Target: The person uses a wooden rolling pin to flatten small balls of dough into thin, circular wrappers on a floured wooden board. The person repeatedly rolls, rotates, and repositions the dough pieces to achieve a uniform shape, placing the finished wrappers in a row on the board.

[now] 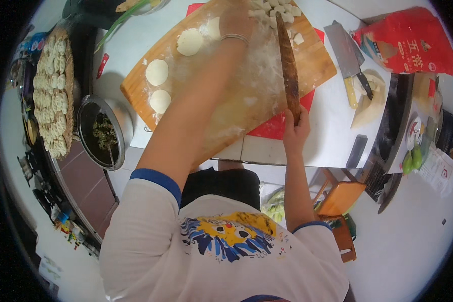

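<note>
Wooden board (254,90) lies floured on the white counter (327,121). Dark tapered rolling pin (288,70) spans its 1 to 4 o'clock, right hand (297,127) wrapped round the near end. Left hand (235,21) apart, at 12; its grip: cannot tell. Dough rounds (157,72) at 9 to 11, dough pieces (277,9) at 1.

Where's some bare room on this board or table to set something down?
Bare tabletop shows between the red mat and the dark flat slab. The floury board has room between the left forearm and the rolling pin in the right hand. Crowded: the board's far edge, with dough pieces, its left edge, with dough rounds, and the tabletop around the cleaver.
</note>
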Action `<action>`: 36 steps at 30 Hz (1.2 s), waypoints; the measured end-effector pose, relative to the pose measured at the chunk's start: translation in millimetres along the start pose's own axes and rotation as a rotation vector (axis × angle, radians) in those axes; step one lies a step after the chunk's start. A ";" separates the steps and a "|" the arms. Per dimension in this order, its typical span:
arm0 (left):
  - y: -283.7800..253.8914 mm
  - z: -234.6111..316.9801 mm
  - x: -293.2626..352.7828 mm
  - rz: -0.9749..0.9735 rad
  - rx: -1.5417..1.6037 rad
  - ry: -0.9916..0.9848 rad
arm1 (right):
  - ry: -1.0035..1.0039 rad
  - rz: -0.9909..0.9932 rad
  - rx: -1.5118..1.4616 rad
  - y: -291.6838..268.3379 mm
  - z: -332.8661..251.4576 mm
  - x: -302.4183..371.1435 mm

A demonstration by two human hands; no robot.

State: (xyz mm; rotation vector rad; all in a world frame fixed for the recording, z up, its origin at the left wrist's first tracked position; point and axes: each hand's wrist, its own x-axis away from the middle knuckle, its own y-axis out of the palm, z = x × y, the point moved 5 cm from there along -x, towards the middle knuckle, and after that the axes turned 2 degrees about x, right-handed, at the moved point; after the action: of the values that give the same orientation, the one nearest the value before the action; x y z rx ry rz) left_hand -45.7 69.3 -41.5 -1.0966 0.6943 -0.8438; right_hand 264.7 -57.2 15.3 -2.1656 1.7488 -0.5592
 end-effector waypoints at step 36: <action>-76.1 -33.3 238.6 0.026 0.430 0.158 | -0.064 -0.117 0.069 18.2 -4.7 19.0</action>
State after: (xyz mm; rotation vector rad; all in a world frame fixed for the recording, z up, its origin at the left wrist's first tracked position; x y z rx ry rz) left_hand 31.4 -167.0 3.2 -0.6388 0.6184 -1.0086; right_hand 250.2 -79.6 13.0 -2.2232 1.5547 -0.5635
